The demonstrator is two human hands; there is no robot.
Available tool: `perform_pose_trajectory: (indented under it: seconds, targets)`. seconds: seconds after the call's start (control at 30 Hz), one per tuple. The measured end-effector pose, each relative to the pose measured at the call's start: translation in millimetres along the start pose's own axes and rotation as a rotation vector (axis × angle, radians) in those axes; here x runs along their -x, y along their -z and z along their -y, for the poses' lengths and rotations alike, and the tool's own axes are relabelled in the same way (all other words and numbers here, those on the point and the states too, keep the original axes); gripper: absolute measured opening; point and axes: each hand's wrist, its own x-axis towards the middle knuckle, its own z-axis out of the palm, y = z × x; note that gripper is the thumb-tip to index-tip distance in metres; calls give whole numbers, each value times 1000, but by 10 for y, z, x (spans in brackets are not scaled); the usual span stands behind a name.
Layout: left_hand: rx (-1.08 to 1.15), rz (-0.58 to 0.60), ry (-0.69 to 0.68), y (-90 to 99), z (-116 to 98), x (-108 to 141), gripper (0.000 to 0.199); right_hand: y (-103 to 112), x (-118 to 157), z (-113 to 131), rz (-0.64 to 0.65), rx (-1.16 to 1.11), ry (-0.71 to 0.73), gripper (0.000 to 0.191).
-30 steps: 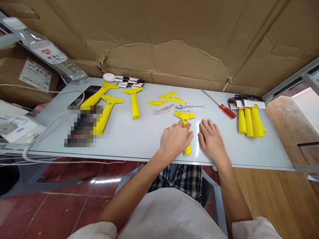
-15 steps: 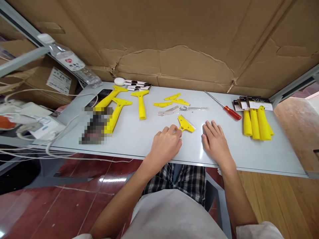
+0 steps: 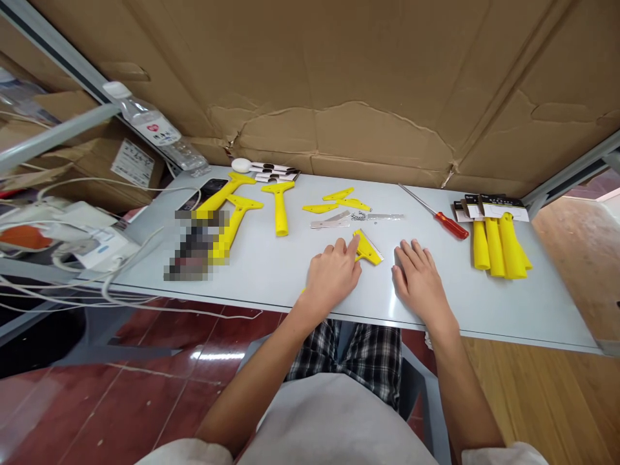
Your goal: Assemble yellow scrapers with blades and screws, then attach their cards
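My left hand (image 3: 333,274) lies over the handle of a yellow scraper (image 3: 369,247), its index finger touching the scraper's head; the hand hides most of the handle. A metal blade edge shows along the head. My right hand (image 3: 420,282) rests flat on the table right of the scraper, fingers stretched, holding nothing. Beyond them lie loose yellow plates (image 3: 320,208), flat metal blades (image 3: 332,221), a pile of small screws (image 3: 358,216) and a clear strip (image 3: 387,217). A red-handled screwdriver (image 3: 450,225) lies to the right.
Yellow handles (image 3: 281,213) lie at the left, near a phone (image 3: 208,194) and a white spoon (image 3: 241,165). Several carded yellow handles (image 3: 494,245) are at the right. A bottle (image 3: 159,132), cables and a power strip (image 3: 104,248) sit left. Cardboard (image 3: 339,77) stands behind the table (image 3: 533,316).
The view has shifted slightly. My left index finger has stretched forward onto the scraper's head. My right hand has stayed on the table.
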Motion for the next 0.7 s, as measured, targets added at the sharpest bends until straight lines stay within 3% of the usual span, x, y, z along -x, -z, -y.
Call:
perform_pose_trajectory:
  seconds: [0.4, 0.7]
  targets:
    - [-5, 73, 8, 57, -29, -54, 66, -26, 8, -16, -13, 13, 2, 51]
    - [24, 48, 1, 28, 13, -74, 56, -21, 10, -24, -17, -10, 8, 52]
